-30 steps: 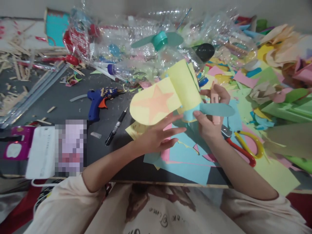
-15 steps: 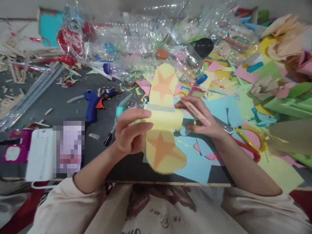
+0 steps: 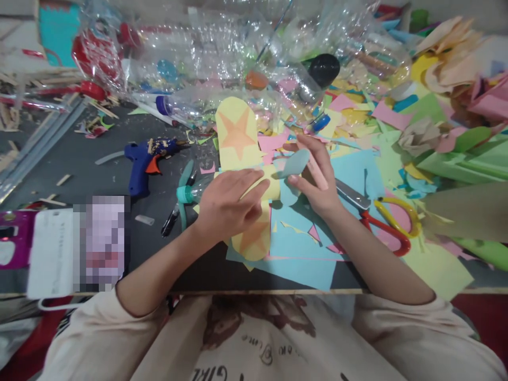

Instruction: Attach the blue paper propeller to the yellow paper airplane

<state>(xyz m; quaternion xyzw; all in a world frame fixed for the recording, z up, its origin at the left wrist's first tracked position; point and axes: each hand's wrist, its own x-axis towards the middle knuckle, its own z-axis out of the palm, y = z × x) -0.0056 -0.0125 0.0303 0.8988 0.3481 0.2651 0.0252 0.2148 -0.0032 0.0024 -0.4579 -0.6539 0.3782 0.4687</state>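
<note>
1. Plane (image 3: 242,174): a yellow paper model lying on the surface (image 3: 99,174) just in front of you; its wings run away from you, one toward the bottles, one toward your chest, and its body runs left to right across them
2. Left hand (image 3: 228,203): your fingers lie flat and pressed down over the body where the wings cross it, pinning it to the surface rather than curling round it
3. Right hand (image 3: 317,182): your fingers pinch a blue piece (image 3: 294,163) at the plane's right end, with a pink stick (image 3: 317,169) lying along the hand as well; this hand is the nearer one to that end
4. Relation: the blue piece sits just right of your left fingertips, touching or nearly touching the yellow body; you cannot tell which
5. Look of the plane: pale yellow paper, rounded wing tips, an orange star on each wing, a teal nose (image 3: 183,194) sticking out to the left
6. Nearby: scissors (image 3: 381,222) right of your right wrist, glue gun (image 3: 145,161) to the left, pen (image 3: 174,214) beside the nose
</note>
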